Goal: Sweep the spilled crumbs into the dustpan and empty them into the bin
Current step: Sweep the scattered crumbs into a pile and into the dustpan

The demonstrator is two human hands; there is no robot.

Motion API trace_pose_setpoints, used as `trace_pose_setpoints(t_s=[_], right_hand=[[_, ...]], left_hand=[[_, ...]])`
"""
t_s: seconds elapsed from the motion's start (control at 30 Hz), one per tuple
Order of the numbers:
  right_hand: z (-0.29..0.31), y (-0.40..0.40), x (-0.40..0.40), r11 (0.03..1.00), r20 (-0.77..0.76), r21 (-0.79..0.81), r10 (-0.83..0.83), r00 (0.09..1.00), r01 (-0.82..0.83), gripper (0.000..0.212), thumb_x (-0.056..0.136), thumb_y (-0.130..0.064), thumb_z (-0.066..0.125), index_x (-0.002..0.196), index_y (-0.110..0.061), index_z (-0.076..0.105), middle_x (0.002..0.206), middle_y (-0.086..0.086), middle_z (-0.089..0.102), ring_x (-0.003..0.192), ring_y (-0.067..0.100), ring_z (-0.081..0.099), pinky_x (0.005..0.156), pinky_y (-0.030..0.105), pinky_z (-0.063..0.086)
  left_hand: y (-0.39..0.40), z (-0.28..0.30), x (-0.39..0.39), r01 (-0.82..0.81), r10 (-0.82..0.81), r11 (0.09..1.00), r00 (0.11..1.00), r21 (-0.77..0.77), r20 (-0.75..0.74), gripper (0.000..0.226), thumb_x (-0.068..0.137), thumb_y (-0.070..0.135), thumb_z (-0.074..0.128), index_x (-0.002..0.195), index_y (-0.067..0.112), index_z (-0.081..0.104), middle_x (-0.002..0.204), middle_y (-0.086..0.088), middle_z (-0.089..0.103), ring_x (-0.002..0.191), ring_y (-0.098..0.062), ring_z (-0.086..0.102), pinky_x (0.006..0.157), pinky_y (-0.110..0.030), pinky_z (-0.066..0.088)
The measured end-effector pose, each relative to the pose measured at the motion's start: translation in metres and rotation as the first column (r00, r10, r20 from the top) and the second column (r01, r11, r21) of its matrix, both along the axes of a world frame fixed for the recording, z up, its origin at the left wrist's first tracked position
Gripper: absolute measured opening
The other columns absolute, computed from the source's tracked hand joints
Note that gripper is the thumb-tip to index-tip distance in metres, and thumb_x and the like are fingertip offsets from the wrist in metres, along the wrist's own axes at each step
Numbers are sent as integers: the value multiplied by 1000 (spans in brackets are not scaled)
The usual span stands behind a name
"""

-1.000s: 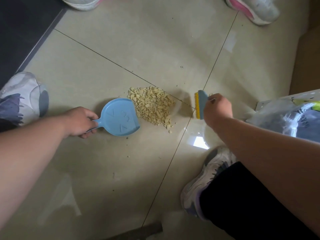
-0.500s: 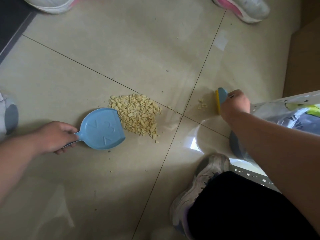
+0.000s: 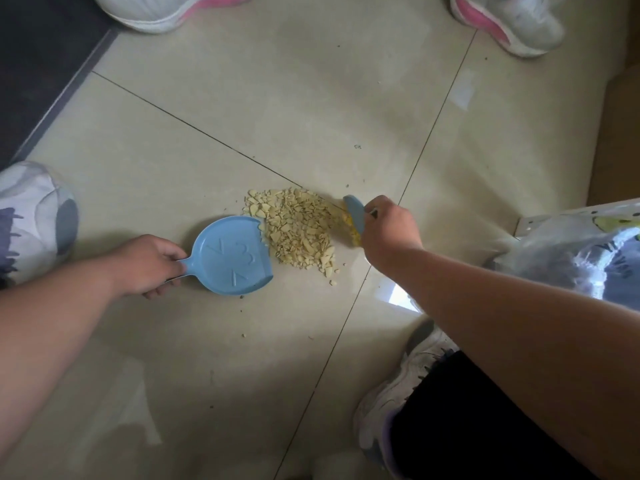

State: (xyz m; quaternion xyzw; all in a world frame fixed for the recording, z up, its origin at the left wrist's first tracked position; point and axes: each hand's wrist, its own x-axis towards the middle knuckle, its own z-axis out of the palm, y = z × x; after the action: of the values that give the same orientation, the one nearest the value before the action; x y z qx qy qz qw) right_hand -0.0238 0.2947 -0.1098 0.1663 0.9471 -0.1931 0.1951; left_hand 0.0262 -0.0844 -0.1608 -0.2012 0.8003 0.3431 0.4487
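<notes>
Left hand (image 3: pixel 147 263) grips dustpan (image 3: pixel 230 256) handle; right hand (image 3: pixel 389 233) clasps brush (image 3: pixel 355 216). Advice: lip flat on floor, short strokes through crumbs (image 3: pixel 298 228).

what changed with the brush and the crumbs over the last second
The right hand first carried the brush out to the right to a few stray crumbs, then swept it back left; its bristles now press the right edge of the crumb pile. The strays have joined the pile, which now touches the dustpan lip. The left hand holds the dustpan handle as before; almost no crumbs are inside yet.
</notes>
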Motion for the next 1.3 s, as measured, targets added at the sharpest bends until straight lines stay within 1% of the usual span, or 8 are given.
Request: trace_pose_setpoints(t_s=[0.23, 0.33, 0.5, 0.63, 0.87, 1.03, 1.17, 1.3], right_hand=[[9, -10, -4, 998, -5, -56, 0, 1000, 0, 32, 90, -15, 41, 109, -20, 67, 94, 9, 67, 78, 29, 66, 63, 33, 56], [19, 25, -27, 998, -62, 20, -61, 996, 62, 31, 92, -16, 43, 108, -18, 69, 96, 10, 64, 82, 31, 62, 66, 32, 51], [24, 108, -43, 954, -101, 198, -210, 972, 226, 30, 93, -17, 47, 115, -13, 67, 111, 21, 67, 99, 40, 64, 84, 41, 56], [15, 136, -33, 943, -42, 238, -229, 972, 233, 32, 94, -13, 47, 120, -11, 65, 115, 23, 66, 91, 34, 57, 77, 32, 44], [3, 59, -16, 991, 9, 137, 8, 1000, -9, 26, 97, -19, 44, 111, -8, 63, 98, 22, 67, 85, 39, 66, 74, 39, 57], [3, -14, 7, 984, 75, 25, 175, 982, -177, 21, 97, -17, 46, 108, -11, 63, 92, 14, 67, 77, 34, 64, 63, 35, 53], [10, -36, 16, 985, 88, -53, 166, 982, -161, 24, 100, -24, 41, 104, -15, 63, 84, 8, 62, 70, 29, 64, 61, 37, 55], [18, -17, 2, 999, 29, -15, 52, 998, -51, 27, 96, -19, 44, 108, -15, 67, 95, 10, 66, 72, 24, 61, 63, 32, 52]], left_hand=[[-23, 1, 5, -8, 9, 998, 1000, -59, 18, 19, 96, 15, 69, 80, 7, 75, 56, 0, 66, 54, -23, 58, 53, -30, 51], [-29, 2, 4, -18, 19, 997, 1000, -69, 23, 20, 96, 16, 69, 79, 7, 74, 49, 6, 63, 55, -24, 57, 53, -29, 50], [-28, 1, 2, -28, 30, 997, 999, -70, 21, 21, 97, 12, 68, 78, 3, 72, 52, 2, 61, 57, -25, 54, 51, -28, 48], [-23, -3, 3, -12, 14, 998, 999, -69, 35, 23, 98, 14, 67, 77, 4, 71, 52, 2, 60, 57, -25, 54, 53, -29, 49], [-21, -10, 10, -1, 5, 999, 998, -49, 67, 24, 97, 18, 69, 78, 3, 69, 59, -3, 62, 56, -24, 54, 52, -30, 48], [-23, -12, 11, -18, 21, 999, 998, -41, 61, 20, 97, 21, 70, 87, 4, 73, 68, -5, 67, 60, -25, 56, 55, -32, 50], [-22, -8, 10, -12, 15, 998, 999, -67, 46, 22, 96, 19, 71, 79, 4, 71, 57, -1, 63, 56, -25, 55, 55, -30, 49], [-22, -4, 8, -10, 14, 997, 999, -76, 49, 19, 97, 15, 68, 81, 5, 72, 60, -3, 64, 56, -26, 56, 55, -30, 50]])
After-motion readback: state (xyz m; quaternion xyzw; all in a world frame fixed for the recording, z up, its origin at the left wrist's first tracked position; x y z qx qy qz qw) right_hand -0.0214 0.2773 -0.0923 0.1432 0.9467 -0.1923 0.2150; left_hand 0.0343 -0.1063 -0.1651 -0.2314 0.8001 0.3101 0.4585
